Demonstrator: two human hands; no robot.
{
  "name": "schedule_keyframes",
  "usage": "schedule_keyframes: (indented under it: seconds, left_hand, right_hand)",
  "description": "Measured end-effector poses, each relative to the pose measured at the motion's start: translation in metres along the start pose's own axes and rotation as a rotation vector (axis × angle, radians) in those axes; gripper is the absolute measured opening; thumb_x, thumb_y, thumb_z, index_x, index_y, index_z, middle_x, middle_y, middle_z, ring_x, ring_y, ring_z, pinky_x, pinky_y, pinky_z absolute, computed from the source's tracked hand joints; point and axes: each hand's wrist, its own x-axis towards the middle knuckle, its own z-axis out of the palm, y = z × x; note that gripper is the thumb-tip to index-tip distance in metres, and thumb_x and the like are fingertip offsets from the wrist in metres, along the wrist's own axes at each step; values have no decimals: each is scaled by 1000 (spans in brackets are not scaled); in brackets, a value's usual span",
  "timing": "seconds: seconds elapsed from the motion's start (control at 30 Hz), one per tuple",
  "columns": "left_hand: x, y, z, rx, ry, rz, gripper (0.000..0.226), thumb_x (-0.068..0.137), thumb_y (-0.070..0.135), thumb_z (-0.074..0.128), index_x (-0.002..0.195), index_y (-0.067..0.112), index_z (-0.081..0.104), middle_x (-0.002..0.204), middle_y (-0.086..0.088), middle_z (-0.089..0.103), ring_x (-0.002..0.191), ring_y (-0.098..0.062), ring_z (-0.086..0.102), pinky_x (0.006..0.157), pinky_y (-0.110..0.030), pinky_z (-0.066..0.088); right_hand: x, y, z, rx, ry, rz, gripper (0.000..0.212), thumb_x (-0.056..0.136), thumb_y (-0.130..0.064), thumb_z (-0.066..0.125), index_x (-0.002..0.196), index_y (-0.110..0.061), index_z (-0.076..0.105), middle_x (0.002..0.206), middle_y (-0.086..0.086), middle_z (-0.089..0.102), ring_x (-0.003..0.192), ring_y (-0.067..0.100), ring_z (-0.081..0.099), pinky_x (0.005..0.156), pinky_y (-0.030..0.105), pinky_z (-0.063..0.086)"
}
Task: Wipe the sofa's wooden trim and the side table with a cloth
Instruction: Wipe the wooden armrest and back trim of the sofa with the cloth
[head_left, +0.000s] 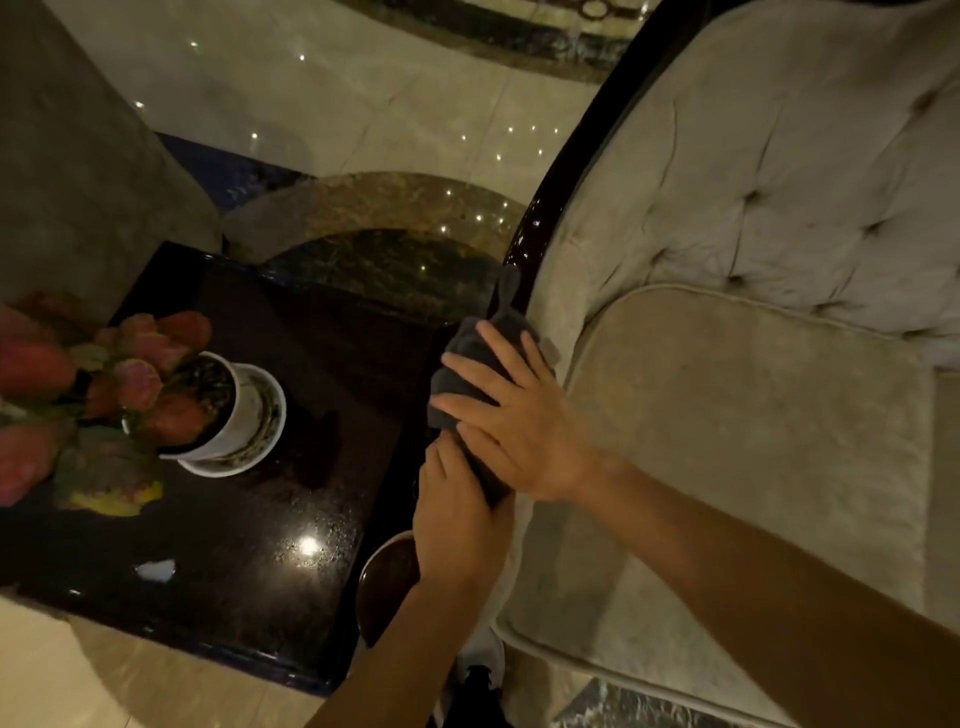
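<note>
A dark grey cloth (470, 353) lies over the sofa's dark glossy wooden trim (530, 228), which curves up along the armrest's left edge. My right hand (519, 415) presses flat on the cloth, fingers spread. Just below it, my left hand (457, 525) grips the trim and the cloth's lower end. The dark polished side table (249, 545) stands to the left of both hands, touching the sofa's side.
A white pot with pink-red flowers (228, 410) stands on the side table's left part. A beige tufted sofa seat (753, 441) fills the right. Another grey upholstered piece (78, 171) is at the upper left. Shiny marble floor (363, 104) lies beyond.
</note>
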Motion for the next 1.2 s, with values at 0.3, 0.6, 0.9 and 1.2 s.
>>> schedule_keyframes:
  seconds: [0.3,0.6,0.9,1.2]
  left_hand:
    - [94,51,-5,164,20,21,84,86,59,51,150,15,18,147,-5,36,128,-25,48,90,-40,50]
    - [177,87,12,285,9,74,70,92,61,33,145,15,26,140,-4,44,117,-22,55,81,-36,51]
    - [269,133,25,379,-143,120,60,96,48,36,141,11,28,131,-4,48,111,-22,56,77,-33,50]
    - [266,144,23,451,-151,75,53,93,57,29,121,16,43,114,-1,55,101,-20,55,68,-33,50]
  right_hand:
    - [122,109,-22,61,31,481,38,106,-35,36,129,-31,66,159,0,41,156,35,2,124,59,-1]
    - [164,228,-64,-353,-67,349,46,102,-39,31,126,-25,67,151,2,50,154,34,15,124,54,5]
    - [160,265,-90,-383,-134,18,36,104,-38,39,124,-26,66,140,6,59,147,36,33,123,55,16]
    - [180,241,-75,-332,-34,360,34,98,-38,44,101,-23,74,121,7,68,137,36,40,121,58,16]
